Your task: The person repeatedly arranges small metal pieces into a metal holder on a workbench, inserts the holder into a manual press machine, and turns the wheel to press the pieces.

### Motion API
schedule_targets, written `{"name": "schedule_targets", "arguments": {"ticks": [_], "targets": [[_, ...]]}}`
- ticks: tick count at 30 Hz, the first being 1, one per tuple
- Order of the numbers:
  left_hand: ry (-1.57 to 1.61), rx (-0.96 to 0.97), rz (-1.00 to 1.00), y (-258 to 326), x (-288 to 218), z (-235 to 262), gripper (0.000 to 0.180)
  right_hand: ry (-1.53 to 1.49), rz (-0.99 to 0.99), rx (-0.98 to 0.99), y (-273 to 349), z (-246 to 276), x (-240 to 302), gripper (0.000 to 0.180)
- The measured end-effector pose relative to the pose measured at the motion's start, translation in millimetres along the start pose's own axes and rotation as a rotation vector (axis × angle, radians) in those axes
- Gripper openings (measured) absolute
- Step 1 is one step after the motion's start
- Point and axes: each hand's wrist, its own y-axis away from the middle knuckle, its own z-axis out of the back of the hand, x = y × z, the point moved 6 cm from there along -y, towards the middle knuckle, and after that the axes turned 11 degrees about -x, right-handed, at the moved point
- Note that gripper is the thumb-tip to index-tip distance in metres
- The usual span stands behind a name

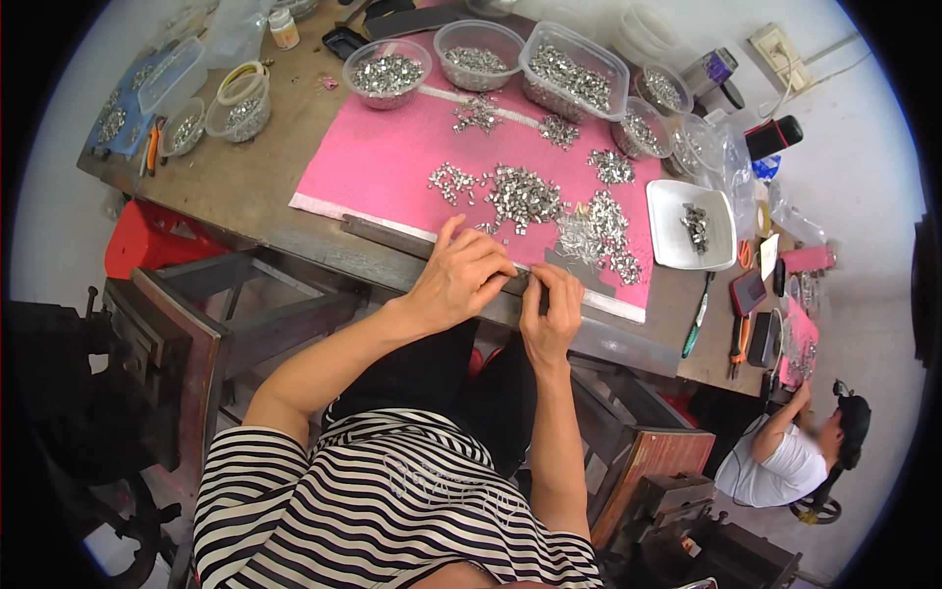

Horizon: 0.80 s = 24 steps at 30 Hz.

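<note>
Both hands, left and right, pinch small metal parts at the mat front edge; fingers nearly closed. Keep the parts aligned, press evenly.

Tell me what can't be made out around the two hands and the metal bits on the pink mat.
Head view:
- What the left hand and right hand pinch: covered by the fingers.
- Shape of the small metal pieces on the pink mat: too small.
- The long dark bar: its right part is hidden under the hands.
</note>
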Motion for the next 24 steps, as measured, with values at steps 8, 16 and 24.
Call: {"name": "schedule_targets", "arguments": {"ticks": [8,16,24], "targets": [[0.071,-0.043,0.038,-2,4,1,0.017,-0.009,0.002,-0.003,-2,-1,0,0.019],[-0.022,-0.203,-0.029,-4,6,29,0.019,-0.025,0.027,0.021,-7,0,4,0.020],[-0.309,-0.161,0.070,-26,65,58,0.007,0.033,0.146,0.223,-53,-78,15,0.006]]}}
